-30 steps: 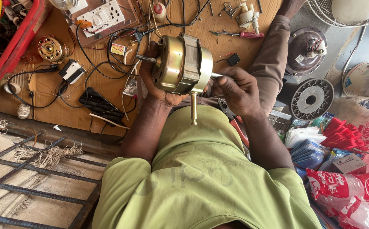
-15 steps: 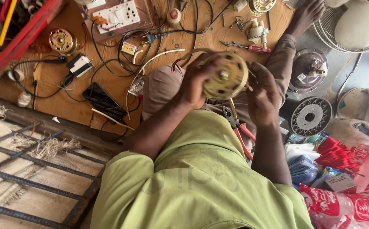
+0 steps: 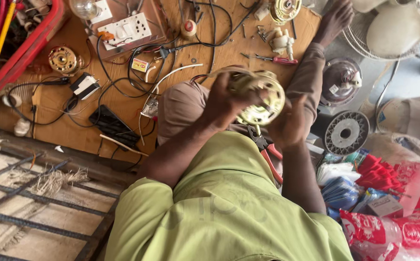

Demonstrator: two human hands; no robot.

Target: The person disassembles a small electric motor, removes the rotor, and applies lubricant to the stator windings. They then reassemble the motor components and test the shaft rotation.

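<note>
I hold a round brass-coloured fan motor (image 3: 260, 99) over my lap with both hands. My left hand (image 3: 224, 99) grips its left side and top, fingers wrapped over the casing. My right hand (image 3: 289, 123) cups its lower right side. The motor's flat end face, with holes and a centre shaft, is turned towards me. Red-handled pliers (image 3: 268, 154) lie on my lap just below the motor. My green shirt (image 3: 219, 208) fills the lower middle of the view.
A wooden board (image 3: 55, 111) carries tangled black wires, a white socket panel (image 3: 130, 29), a second small motor (image 3: 62, 59), a black charger (image 3: 113, 126) and a red screwdriver (image 3: 275, 59). Fan parts (image 3: 345, 133) and red packets (image 3: 398, 227) lie at right. A metal grille (image 3: 21, 203) is at lower left.
The motor has been turned from lying sideways with its shaft pointing down to showing its end face. Both hands shifted their grip around it. The view moved slightly.
</note>
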